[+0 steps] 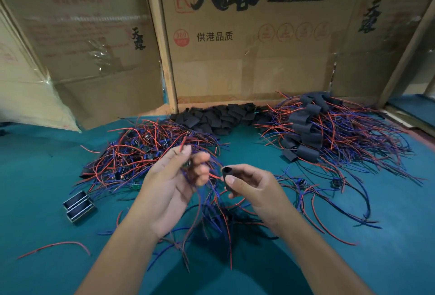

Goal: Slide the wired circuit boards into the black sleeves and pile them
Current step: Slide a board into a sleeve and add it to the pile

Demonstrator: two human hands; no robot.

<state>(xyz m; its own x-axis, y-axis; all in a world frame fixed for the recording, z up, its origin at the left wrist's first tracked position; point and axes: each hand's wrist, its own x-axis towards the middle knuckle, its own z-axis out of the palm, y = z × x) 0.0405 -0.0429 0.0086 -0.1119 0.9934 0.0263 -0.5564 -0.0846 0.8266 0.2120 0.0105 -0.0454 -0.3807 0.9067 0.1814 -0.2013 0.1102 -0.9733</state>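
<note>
Pinching a black sleeve [227, 178] in my right hand [253, 187], I grip red and blue wires [213, 212] in my left hand [173, 183]; their board is hidden behind my fingers. On the cardboard [247, 36] I read "供港品质".

Dim warm indoor light, soft shadow under forearms, wide-angle bending at edges, upper-left cardboard [70, 24] seemingly blurred
</note>
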